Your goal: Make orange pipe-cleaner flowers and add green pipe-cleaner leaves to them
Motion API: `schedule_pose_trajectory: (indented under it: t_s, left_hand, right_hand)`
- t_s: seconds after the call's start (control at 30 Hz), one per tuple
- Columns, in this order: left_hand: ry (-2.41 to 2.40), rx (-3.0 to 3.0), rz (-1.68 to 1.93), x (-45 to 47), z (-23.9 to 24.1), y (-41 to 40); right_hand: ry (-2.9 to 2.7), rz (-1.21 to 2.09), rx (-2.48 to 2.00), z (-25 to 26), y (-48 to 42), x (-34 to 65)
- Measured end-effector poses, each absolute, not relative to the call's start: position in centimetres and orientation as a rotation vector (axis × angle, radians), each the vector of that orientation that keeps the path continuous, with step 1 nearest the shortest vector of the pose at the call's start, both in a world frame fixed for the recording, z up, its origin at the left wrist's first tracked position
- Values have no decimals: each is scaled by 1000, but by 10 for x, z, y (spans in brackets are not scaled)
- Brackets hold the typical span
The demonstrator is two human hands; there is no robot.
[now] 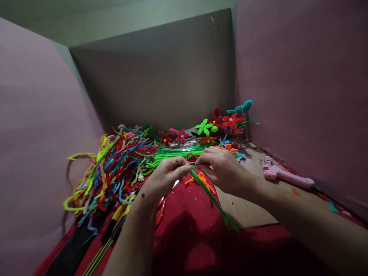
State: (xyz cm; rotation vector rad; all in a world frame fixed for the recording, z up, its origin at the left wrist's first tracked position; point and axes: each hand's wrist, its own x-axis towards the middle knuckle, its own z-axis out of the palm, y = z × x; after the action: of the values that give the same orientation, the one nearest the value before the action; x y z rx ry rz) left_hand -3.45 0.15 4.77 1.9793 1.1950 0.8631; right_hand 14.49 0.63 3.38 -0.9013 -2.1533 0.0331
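Green pipe cleaners (205, 188) run from between my fingertips and hang down toward the lower right. My left hand (169, 176) pinches them near their upper end between thumb and fingers. Close by on the right, my right hand (220, 165) has its fingertips pressed together at the short green end that shows between the hands. Just below the hands, a small bundle of orange pipe cleaners (201, 180) lies on the red cloth (184, 237). Behind the hands are bright green pipe cleaners (172, 154) in a row.
Tangled multicoloured pipe cleaners (115, 165) are heaped at the left, with yellow-and-black-handled tools (117, 218) below. Finished pipe-cleaner flowers (204, 127) stand at the back. A pink glue gun (287, 177) lies right, near a board (247, 211). Panels (301, 76) enclose the sides.
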Motion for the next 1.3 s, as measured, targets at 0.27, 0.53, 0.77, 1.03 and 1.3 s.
schedule_pose_trajectory:
  t_s: [0.27,0.53,0.77,1.03,1.3]
  left_hand:
    - [1202,1988,898,-29,43,3]
    - [1235,1836,1109,-18,30,9]
    - [1199,1792,1178,-18,33,8]
    - [1125,1454,1067,-11,35,1]
    - [1216,1710,1226,-9,28,5]
  right_hand:
    - [-1997,742,-921,25,8,141]
    - [-1618,1040,-900,13,8,134]
    - [-1424,1443,-886,10,14,138]
    - [-1481,1344,-851,11,15,140]
    - [-1254,1675,-701,1,8,131]
